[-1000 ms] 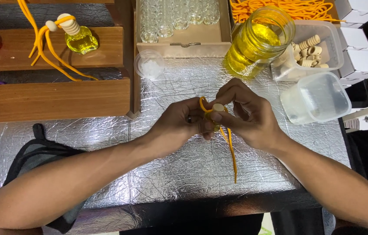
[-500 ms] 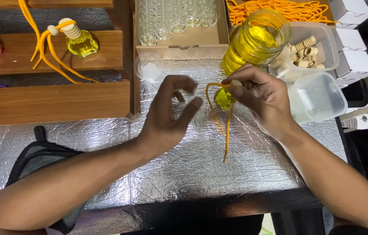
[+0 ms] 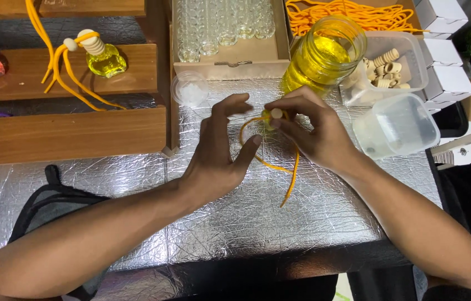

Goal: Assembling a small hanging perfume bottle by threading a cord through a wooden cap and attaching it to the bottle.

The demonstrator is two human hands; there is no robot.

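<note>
Right hand (image 3: 313, 134) pinches a small yellow bottle (image 3: 269, 118) with orange cord (image 3: 280, 167); left hand (image 3: 218, 150) spread wide, empty.
Bare foil table (image 3: 280, 223) lies below the bottle; yellow jar (image 3: 321, 56) crowds just above.

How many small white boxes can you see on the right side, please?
3: one white box at the top right corner, a second below it, a third below that, beside the tub of wooden caps. More may lie beyond the frame.
</note>
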